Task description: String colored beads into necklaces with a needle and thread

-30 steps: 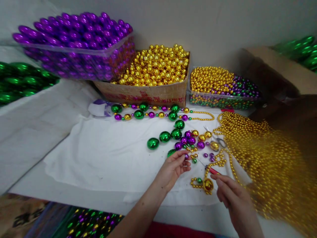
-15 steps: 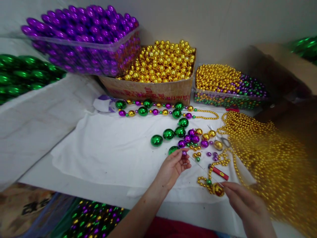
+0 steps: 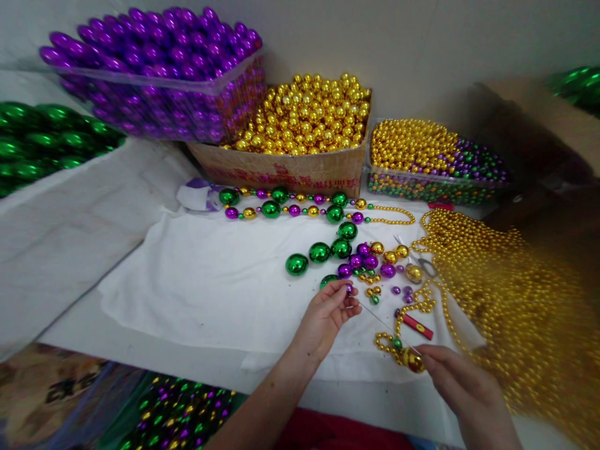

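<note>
My left hand [image 3: 327, 315] pinches a small purple bead [image 3: 349, 288] at the end of a thin thread [image 3: 377, 317] that runs down and right to my right hand [image 3: 462, 387]. My right hand's fingers are closed on that thread next to a large gold bead [image 3: 414, 360], which sits on a short string of small gold beads [image 3: 388, 342]. Loose green, purple and gold balls [image 3: 349, 256] lie just beyond my left hand on the white cloth [image 3: 201, 287]. A red lighter [image 3: 416, 325] lies between my two hands.
A strung necklace [image 3: 300, 205] lies along the back of the cloth. Behind it stand a cardboard box of gold balls [image 3: 300, 119], a clear bin of purple balls [image 3: 154, 75] and a tray of small beads [image 3: 431, 159]. A heap of gold bead strands [image 3: 510, 294] fills the right side.
My right hand let go of the red lighter and moved down and right, drawing the thread with the large gold bead. My left hand kept the purple bead.
</note>
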Action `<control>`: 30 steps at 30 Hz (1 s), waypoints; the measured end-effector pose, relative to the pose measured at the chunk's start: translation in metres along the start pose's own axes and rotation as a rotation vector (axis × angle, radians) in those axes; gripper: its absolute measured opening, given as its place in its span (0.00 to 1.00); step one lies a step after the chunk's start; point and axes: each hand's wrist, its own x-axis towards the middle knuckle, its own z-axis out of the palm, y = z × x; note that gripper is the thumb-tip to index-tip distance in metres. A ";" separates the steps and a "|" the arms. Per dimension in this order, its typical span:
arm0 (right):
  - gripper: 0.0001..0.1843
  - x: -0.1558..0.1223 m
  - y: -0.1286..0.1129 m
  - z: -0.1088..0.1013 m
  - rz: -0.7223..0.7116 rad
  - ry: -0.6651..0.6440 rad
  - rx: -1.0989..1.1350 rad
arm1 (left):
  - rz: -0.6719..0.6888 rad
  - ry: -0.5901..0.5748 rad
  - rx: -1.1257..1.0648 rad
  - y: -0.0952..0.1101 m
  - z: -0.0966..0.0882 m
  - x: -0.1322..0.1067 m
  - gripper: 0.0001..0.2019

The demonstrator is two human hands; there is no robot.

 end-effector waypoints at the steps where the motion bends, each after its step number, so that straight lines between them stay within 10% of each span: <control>1: 0.11 0.000 0.000 0.000 0.003 0.001 -0.003 | 0.005 0.003 0.001 0.000 0.000 0.000 0.09; 24: 0.12 0.000 -0.001 0.005 0.013 -0.010 0.018 | 0.049 0.038 -0.003 0.008 0.004 -0.007 0.12; 30: 0.15 0.016 0.015 0.027 -0.023 -0.185 0.071 | -0.084 -0.050 -0.010 -0.006 0.009 -0.014 0.09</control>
